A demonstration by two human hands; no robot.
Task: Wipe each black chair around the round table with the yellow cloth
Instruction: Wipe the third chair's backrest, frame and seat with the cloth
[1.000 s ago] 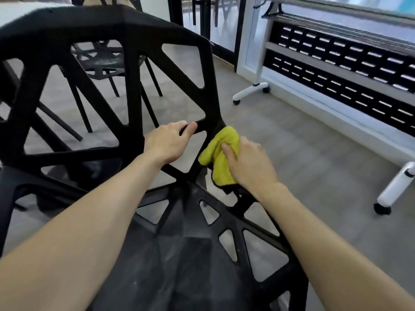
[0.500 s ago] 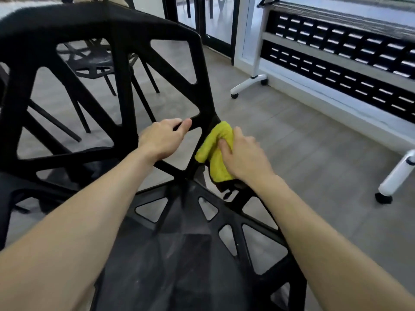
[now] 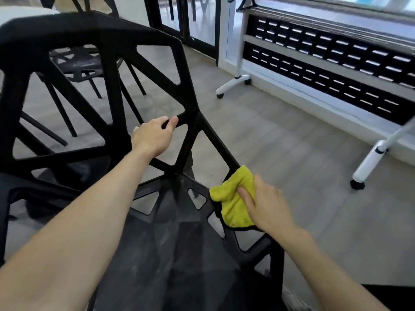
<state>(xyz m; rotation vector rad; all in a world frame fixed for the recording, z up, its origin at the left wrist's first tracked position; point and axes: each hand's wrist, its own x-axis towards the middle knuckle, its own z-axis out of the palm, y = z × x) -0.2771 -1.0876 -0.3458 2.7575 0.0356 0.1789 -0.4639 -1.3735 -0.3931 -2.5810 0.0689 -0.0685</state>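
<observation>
A black chair (image 3: 157, 254) with triangular cut-outs fills the foreground, its dusty seat toward me and its backrest rising at the left. My left hand (image 3: 152, 138) grips a bar low on the backrest. My right hand (image 3: 267, 205) holds the bunched yellow cloth (image 3: 233, 198) and presses it on the seat's right rim, where the sloping side strut meets the seat. Part of the cloth is hidden under my fingers.
A second black chair (image 3: 76, 66) stands behind the backrest, beside the white round table's edge (image 3: 20, 13) at top left. White folding tables with castor feet (image 3: 233, 83) and black perforated panels (image 3: 336, 70) line the right wall. Grey plank floor (image 3: 303, 153) lies between.
My right hand has slid the cloth down the side strut, from near the backrest joint to the seat's right rim. My left hand keeps its grip on the bar.
</observation>
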